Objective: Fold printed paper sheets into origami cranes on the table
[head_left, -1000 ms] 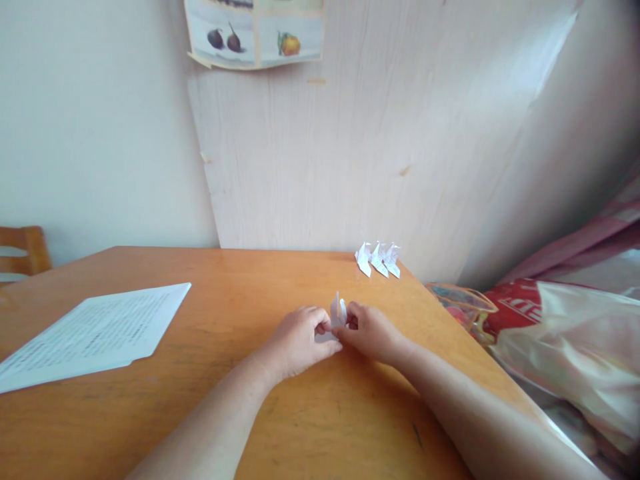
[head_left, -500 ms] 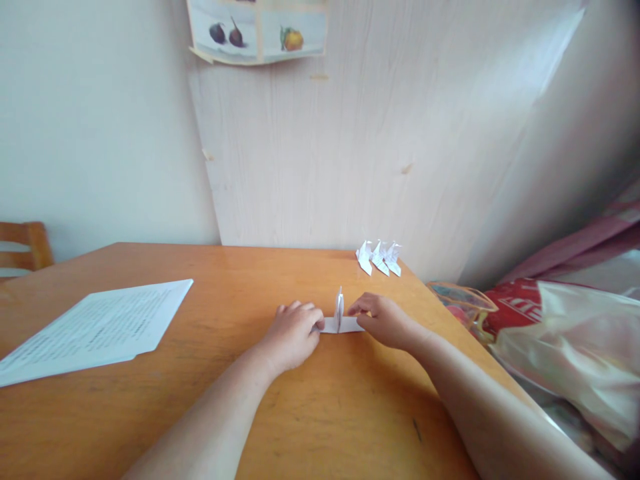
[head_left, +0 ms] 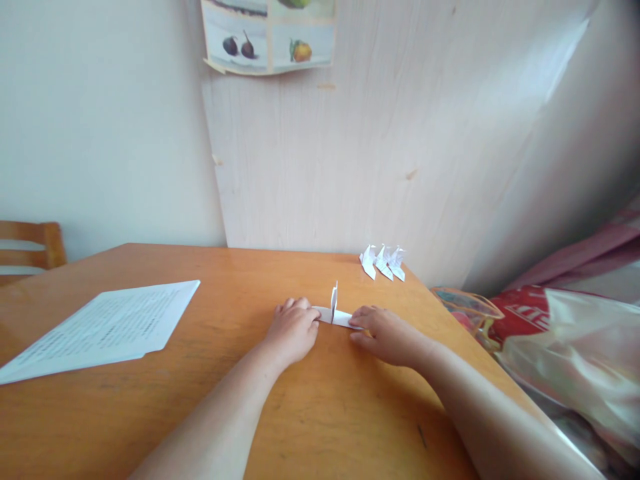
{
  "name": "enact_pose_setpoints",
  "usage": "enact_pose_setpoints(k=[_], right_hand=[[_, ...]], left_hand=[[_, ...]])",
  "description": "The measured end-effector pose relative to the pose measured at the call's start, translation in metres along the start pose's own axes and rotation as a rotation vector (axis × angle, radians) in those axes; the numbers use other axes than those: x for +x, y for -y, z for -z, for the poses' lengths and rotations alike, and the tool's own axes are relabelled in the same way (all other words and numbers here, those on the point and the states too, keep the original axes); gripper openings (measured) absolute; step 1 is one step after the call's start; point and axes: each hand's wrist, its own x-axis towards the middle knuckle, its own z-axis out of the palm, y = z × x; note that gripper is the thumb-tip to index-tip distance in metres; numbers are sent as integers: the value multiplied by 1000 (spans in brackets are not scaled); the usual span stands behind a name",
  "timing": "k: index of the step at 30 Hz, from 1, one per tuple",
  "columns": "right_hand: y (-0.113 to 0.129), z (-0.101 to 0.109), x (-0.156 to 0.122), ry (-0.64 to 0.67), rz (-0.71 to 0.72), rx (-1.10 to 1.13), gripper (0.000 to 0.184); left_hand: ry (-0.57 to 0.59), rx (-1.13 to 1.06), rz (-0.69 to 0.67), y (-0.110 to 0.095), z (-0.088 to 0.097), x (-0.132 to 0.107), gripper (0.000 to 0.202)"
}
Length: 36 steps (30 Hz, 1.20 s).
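Note:
A small folded white paper piece [head_left: 336, 313] lies on the orange wooden table [head_left: 210, 373], with one flap standing upright in its middle. My left hand [head_left: 291, 329] presses its left end down with curled fingers. My right hand [head_left: 385, 333] pins the right end flat under its fingertips. Three finished white paper figures [head_left: 383, 261] stand in a row near the table's far right corner, well beyond both hands.
A printed white sheet [head_left: 103, 328] lies on the table's left side. A wooden chair back [head_left: 35, 243] shows at far left. Off the table's right edge sit a red and clear plastic bag [head_left: 560, 340] and a patterned bowl [head_left: 465, 310]. A fruit poster [head_left: 270, 37] hangs on the wooden panel.
Both hands lowered the paper from a raised pinch to the table and spread apart, flattening its two ends; the middle flap stays upright. The view shifted slightly.

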Motion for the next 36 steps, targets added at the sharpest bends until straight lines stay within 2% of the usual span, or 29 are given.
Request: enact_pose_setpoints(k=[4, 10, 15, 20, 23, 28, 33, 36], right_hand=[[10, -1, -1, 52, -31, 24, 17], [28, -4, -4, 15, 121, 123, 14], [35, -3, -7, 22, 154, 321, 14], [43, 2, -10, 78, 94, 411, 17], [44, 1, -9, 63, 76, 425, 21], [38, -6, -4, -51, 80, 320, 24], [35, -8, -1, 44, 130, 161, 19], [34, -11, -1, 33, 138, 63, 18]], left_hand=[[24, -31, 20, 1, -2, 0, 27], [41, -62, 44, 2, -10, 4, 38], [31, -60, 80, 4, -13, 7, 40], [50, -86, 102, 6, -15, 8, 52], [65, -112, 128, 8, -16, 9, 70], [120, -157, 152, 9, -17, 9, 86], [119, -180, 152, 10, -20, 10, 93], [83, -181, 176, 10, -22, 12, 96]])
